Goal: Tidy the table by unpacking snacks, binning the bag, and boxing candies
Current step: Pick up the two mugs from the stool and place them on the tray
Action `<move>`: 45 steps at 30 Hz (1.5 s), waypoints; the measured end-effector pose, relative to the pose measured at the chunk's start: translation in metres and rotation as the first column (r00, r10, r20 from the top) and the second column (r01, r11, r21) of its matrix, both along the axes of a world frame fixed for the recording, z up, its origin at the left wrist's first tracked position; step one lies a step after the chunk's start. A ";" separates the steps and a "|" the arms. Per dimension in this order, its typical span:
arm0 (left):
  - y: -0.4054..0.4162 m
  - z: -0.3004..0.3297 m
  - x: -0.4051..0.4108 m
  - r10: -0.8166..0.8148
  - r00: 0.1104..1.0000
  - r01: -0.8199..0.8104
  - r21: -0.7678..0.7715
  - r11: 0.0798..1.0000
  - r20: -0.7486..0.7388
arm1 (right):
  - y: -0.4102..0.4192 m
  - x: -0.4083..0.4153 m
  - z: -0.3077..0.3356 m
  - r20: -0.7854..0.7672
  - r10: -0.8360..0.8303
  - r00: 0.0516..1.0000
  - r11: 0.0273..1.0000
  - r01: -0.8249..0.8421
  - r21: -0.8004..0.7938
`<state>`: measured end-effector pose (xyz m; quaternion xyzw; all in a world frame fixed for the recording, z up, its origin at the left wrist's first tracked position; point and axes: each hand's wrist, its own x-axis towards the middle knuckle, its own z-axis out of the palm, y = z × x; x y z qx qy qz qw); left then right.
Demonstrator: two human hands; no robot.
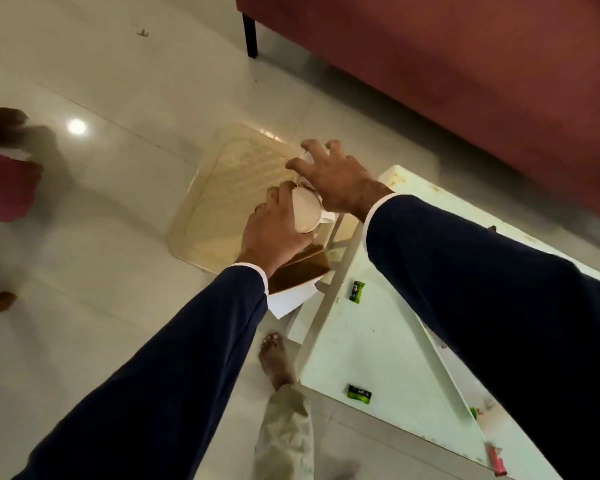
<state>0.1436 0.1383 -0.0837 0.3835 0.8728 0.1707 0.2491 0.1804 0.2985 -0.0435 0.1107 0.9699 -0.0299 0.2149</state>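
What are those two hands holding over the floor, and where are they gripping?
The left hand grips a white cup around its side. The right hand covers something clear from above; what it is cannot be told.

Candies on the white table, bin on the floor, bag above it

Two green-and-black wrapped candies lie flat on the white table [388, 341]: one candy [356, 291] near the table's left edge, the other candy [359, 393] near its near-left corner. A translucent beige bin [201, 216] stands open on the floor just beyond the far-left corner. A brown paper bag [302, 271] hangs tilted over the bin's near rim.
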 end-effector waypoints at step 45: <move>0.072 -0.006 0.460 0.066 0.929 -0.099 0.071 0.993 0.365 | 0.106 0.572 -0.015 0.090 -0.898 0.430 0.276 0.712 -0.645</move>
